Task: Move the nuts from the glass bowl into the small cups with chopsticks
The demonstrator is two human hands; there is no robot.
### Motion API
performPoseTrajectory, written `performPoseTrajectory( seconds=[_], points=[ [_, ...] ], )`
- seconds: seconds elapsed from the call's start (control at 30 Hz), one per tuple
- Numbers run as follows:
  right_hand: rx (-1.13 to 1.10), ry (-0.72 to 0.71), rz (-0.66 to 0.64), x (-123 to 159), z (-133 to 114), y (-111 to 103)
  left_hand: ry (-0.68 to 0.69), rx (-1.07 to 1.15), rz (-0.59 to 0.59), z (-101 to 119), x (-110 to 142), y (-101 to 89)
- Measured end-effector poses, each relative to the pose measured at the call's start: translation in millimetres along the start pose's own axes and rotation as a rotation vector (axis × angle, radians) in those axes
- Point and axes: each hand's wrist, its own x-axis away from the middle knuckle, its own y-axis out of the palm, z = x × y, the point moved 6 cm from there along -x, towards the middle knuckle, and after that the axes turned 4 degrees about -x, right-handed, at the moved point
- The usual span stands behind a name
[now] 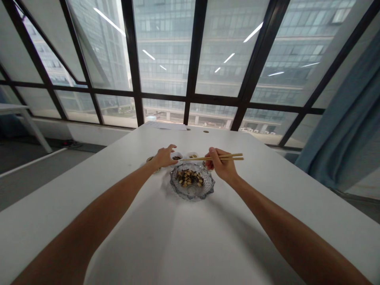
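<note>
A glass bowl (192, 189) with a wavy rim sits on the white table (184, 237) and holds mixed light and dark beans (190, 178). My right hand (221, 164) is closed on a pair of wooden chopsticks (213, 158), which lie level and point left over a small white cup (192, 155). My left hand (164, 156) rests with loose, parted fingers beside another small white cup (177, 156) holding dark beans. A third small dish (150, 160) is partly hidden under that hand.
Papers (166, 125) lie at the table's far edge, before tall black-framed windows (192, 59). A blue curtain (344, 130) hangs at the right. Another white table (18, 111) stands at the far left.
</note>
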Motion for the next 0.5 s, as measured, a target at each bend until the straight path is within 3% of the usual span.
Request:
performPoseTrajectory(
  seconds=[0.13,0.33,0.5],
  points=[
    [0.049,0.072,-0.074,18.3,1.1,-7.9,0.022,-0.039,0.006,-7.4,10.8,0.4],
    [0.088,0.071,-0.081,28.1,22.9,0.5,0.088,-0.111,0.203,-9.5,50.9,-14.6],
    [0.12,0.076,-0.108,27.3,21.9,6.0,0.11,-0.091,0.282,-4.4,74.2,-23.3]
  ],
)
